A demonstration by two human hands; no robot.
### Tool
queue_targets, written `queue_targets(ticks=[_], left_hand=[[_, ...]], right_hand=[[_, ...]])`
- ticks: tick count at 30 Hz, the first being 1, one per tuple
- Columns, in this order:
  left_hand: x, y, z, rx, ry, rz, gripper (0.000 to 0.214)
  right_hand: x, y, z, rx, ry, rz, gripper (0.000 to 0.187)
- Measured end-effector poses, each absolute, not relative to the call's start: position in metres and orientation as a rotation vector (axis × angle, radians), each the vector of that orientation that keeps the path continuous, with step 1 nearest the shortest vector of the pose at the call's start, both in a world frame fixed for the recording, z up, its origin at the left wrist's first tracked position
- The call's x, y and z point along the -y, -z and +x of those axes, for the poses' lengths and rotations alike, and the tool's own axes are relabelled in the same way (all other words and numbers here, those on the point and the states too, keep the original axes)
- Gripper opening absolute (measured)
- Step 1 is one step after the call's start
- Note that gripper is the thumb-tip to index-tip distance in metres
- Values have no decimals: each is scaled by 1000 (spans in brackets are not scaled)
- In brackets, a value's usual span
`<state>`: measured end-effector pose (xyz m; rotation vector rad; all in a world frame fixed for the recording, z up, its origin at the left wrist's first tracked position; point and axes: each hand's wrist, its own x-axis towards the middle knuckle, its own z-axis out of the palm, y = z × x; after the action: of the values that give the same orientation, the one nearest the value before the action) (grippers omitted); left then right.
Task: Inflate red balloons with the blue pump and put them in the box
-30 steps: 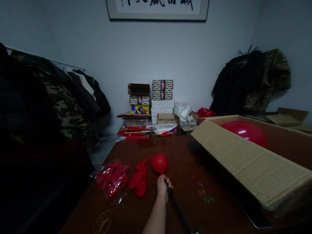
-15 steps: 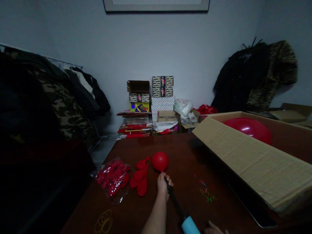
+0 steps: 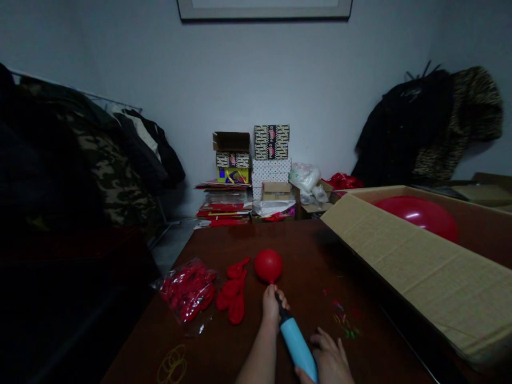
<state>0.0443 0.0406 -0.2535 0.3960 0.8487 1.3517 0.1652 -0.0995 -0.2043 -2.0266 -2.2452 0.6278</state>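
Note:
A small red balloon (image 3: 268,265), partly blown up, sits on the tip of a hand pump (image 3: 296,346) with a black nozzle and a light blue barrel. My left hand (image 3: 271,308) is closed round the balloon's neck at the nozzle. My right hand (image 3: 328,361) grips the blue barrel near the bottom edge of the view. Both rest just above the dark brown table (image 3: 288,250).
Loose flat red balloons (image 3: 234,290) and a clear bag of red balloons (image 3: 187,289) lie left of the pump. Yellow rubber bands (image 3: 173,364) and coloured bands (image 3: 344,318) lie on the table. A large cardboard box (image 3: 416,266) holding an inflated red balloon (image 3: 420,215) fills the right.
The blue barrel has slid forward toward the nozzle and my right hand has come into view on it. The balloon looks slightly fuller.

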Motion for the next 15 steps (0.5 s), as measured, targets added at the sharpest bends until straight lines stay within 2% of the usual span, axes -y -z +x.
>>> queue_targets(ticks=[5,8,12,15], left_hand=[[-39,253,46,-871,-1365,390,37],[-39,253,46,-868,-1383,381,37],[-36,251,47,-871,-1403,369,32],[-34,249,46,-846,-1419,362,25]], right_hand=[[109,216,169,2230,-508,-2062,62],[116,225,172,2200,-436,-2097,60],[128,235,181,2197,-421,-2046,49],[143,243,191,2161,-424,-2046,23]])
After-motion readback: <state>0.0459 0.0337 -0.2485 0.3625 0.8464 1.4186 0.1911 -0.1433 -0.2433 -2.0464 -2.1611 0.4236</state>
